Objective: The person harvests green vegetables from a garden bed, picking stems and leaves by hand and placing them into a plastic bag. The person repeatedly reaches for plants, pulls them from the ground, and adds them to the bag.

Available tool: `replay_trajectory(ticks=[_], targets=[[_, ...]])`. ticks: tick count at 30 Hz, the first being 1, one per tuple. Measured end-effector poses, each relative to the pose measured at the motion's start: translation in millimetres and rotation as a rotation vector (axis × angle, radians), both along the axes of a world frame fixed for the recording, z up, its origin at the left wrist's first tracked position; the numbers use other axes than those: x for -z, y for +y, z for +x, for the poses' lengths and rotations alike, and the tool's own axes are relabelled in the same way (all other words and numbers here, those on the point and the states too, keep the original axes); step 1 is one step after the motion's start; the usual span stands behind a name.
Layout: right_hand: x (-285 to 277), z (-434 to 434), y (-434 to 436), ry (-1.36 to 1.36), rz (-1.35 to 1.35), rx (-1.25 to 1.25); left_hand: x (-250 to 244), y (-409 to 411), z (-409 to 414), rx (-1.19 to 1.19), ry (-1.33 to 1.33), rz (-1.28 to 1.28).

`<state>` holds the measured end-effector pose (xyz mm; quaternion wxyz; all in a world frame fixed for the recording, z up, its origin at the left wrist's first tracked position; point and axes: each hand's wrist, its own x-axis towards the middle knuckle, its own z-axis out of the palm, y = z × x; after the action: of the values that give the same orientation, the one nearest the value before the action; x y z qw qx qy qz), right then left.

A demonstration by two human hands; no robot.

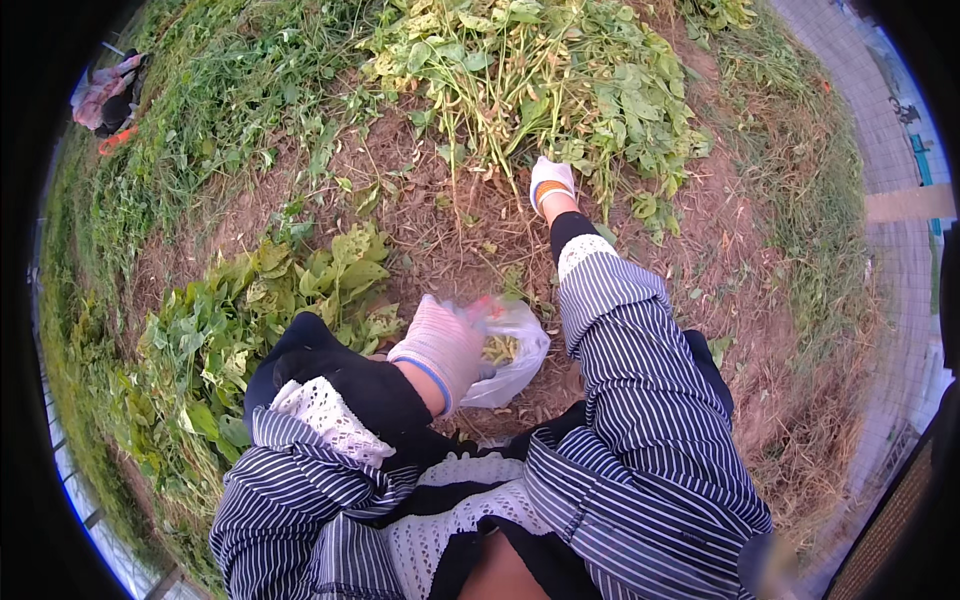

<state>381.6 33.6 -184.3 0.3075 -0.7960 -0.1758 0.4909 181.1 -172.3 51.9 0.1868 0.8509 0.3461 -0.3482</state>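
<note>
My left hand (441, 349), in a pale knitted work glove, is over the near-left side of a white plastic bag (525, 360) on the soil. Its fingers blur against the bag's mouth, so whether they grip anything is unclear. Green-yellow bean pods (500, 349) show inside the bag. Stretched forward, my right hand (551, 182) wears a similar glove with an orange cuff band. It is closed at the lower stems of a heap of bean plants (525, 82), and a stem rises from the fist. Pods and yellowing leaves hang among those stems.
More leafy plants (337, 277) lie to the left, close to my knee. Bare reddish soil (735, 277) with dry straw runs along the right, bordered by grass and a paved path (896, 300). Another person (109, 94) is at the far upper left, near an orange object (118, 141).
</note>
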Motion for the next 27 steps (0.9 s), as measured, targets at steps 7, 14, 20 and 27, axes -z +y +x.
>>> replay_trajectory(ticks=[7,14,20,27], targets=[[5.5,-40.7,9.2,-0.778,0.535,-0.777,-13.9,0.5,-2.5,0.134,-0.197,0.011],[-0.4,-61.1,-13.2,-0.291,-0.084,-0.641,-18.3,-8.0,-13.0,0.077,-0.192,0.040],[-52.6,-74.3,-7.8,-0.294,0.314,-0.445,-15.8,-12.9,-10.0,0.069,-0.096,-0.049],[-164.8,-79.8,-34.5,0.162,0.621,-0.217,-32.9,-9.9,-10.0,0.077,-0.249,0.123]])
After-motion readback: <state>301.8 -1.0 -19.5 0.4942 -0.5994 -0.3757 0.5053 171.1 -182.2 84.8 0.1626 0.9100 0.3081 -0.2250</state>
